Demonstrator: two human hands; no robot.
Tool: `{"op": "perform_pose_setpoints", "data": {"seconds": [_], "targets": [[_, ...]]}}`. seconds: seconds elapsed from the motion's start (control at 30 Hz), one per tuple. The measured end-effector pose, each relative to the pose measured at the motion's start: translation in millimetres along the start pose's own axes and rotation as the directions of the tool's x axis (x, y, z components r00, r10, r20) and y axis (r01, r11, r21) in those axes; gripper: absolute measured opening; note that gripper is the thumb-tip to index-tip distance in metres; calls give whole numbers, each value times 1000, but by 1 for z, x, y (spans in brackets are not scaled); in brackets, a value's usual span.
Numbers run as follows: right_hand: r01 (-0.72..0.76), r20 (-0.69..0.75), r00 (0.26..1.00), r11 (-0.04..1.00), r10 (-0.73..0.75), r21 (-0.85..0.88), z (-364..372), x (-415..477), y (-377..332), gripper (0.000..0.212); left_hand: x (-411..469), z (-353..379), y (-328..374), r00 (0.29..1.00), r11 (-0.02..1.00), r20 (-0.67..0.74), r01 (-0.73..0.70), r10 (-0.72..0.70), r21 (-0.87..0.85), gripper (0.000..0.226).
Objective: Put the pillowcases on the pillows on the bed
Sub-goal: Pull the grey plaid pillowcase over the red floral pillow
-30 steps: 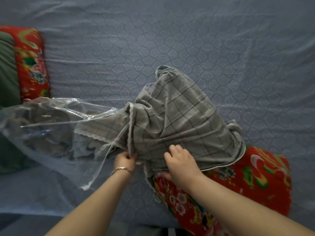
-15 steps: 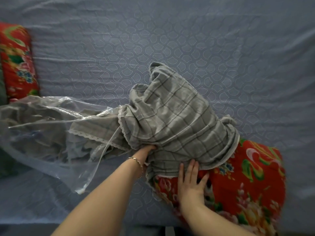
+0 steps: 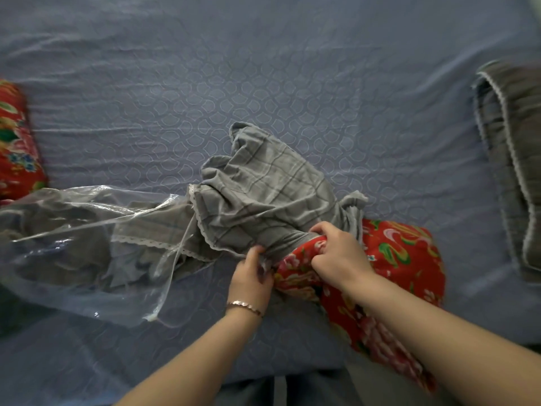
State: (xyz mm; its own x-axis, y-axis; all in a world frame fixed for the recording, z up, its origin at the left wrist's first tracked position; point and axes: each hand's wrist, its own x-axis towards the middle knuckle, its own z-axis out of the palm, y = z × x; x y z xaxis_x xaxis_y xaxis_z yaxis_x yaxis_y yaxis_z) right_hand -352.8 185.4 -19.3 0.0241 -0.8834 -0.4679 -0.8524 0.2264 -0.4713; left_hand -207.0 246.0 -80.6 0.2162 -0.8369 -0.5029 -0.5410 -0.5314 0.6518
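Nearby, plastic bag; left hand, right hand clamped on pillowcase over pillow.

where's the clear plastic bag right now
In the head view the clear plastic bag lies on the blue bedsheet at the left, beside the grey plaid pillowcase, with more grey fabric showing through it.
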Motion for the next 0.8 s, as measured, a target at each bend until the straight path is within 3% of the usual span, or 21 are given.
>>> {"op": "perform_pose_setpoints", "data": {"seconds": [0.13,0.27,0.33,0.4,0.5,0.6,0.67,0.7,0.77,0.8], "targets": [[-35,-21,999,996,37,80,-1,-2,0,42,-1,0,9,996,972,75,23,-42,235,36],[-34,-145,989,997,43,64,8,0,7,40,-14,-7,9,960,958,263,19,-98,288,15],[-36,-353,935,999,23,-29,19,-9,11,38,-13,-12,10,928,970,337,78,-155,231,18],[40,-461,871,959,-171,-280,41,-27,20,33,-3,-16,12,909,968,334,224,-251,116,28],[136,-195,941,838,-276,-528,80,-56,47,67,6,-13,14,901,943,296,332,-316,-2,25],[91,60,996,800,-69,-593,93,-51,63,102,2,-3,10,884,883,296,426,-361,-195,28],[57,111,994,836,5,-546,81,-33,55,98,2,2,8,894,852,261,433,-364,-295,29],[60,126,992,879,0,-472,76,-24,51,83,3,1,8,902,841,236,424,-361,-335,30],[-18,107,994,986,36,-165,63,-12,41,49,2,-7,7,928,874,190,366,-319,-318,29],[-90,19,996,996,90,26,54,-10,33,32,-2,-12,9,944,906,194,314,-267,-283,27]]}}
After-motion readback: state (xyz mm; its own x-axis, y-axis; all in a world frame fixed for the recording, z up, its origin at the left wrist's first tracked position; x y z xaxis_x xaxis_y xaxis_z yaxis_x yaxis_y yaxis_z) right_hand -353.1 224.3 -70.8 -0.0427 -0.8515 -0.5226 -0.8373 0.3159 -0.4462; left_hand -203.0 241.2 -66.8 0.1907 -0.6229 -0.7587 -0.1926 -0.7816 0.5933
